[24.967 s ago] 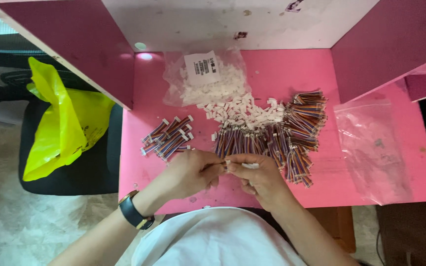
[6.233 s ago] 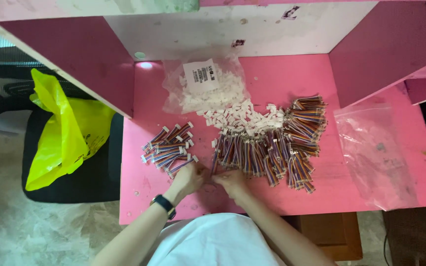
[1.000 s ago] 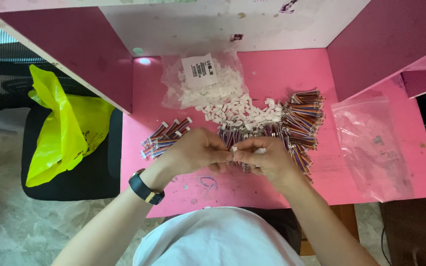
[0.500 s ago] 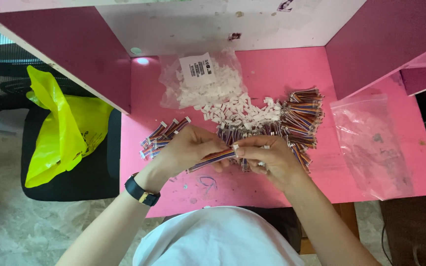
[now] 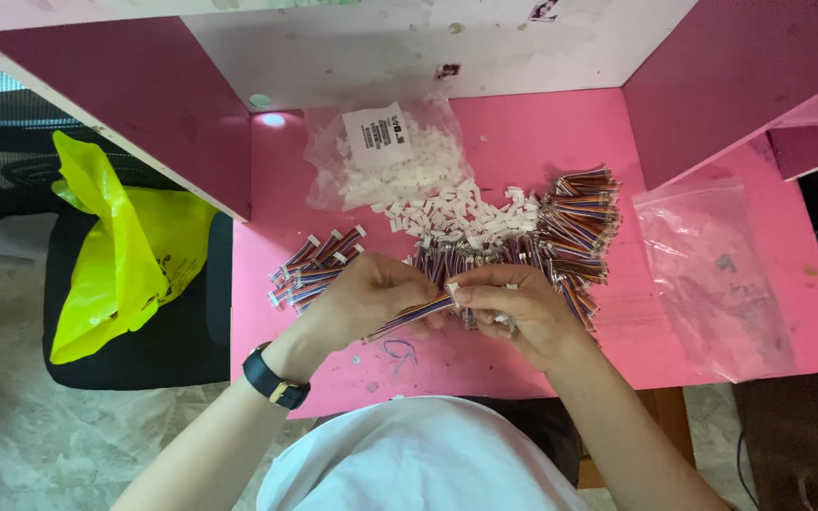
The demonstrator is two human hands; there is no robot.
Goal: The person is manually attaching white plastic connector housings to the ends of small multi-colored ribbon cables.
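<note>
Pink desk (image 5: pixel 731 123) with pink side walls, lit from above, filling most of the frame. Centre frame, just below the middle: left hand (image 5: pixel 366 303) closed around a short multicoloured ribbon cable (image 5: pixel 411 317), right hand (image 5: pixel 513 308) pinching the cable's upper-right end, fingertips together on it. Whether a white connector sits between those fingertips, cannot tell.

Best kept steady here, by the look of it: cable held flat and untwisted, wire ends lined up square, grip close to the tip so nothing buckles.

Cable itself: thin, flat, striped in many colours, running diagonally from lower left to upper right between the hands. Heap of like cables (image 5: pixel 570 227) right of centre. Smaller bunch with white ends (image 5: pixel 314 270) left of the hands. White plastic housings (image 5: pixel 456 213) scattered above, spilling from a clear bag (image 5: pixel 381 156). Empty clear bag (image 5: pixel 712 274) far right. Yellow bag (image 5: pixel 125 255) on a dark chair, left edge.
</note>
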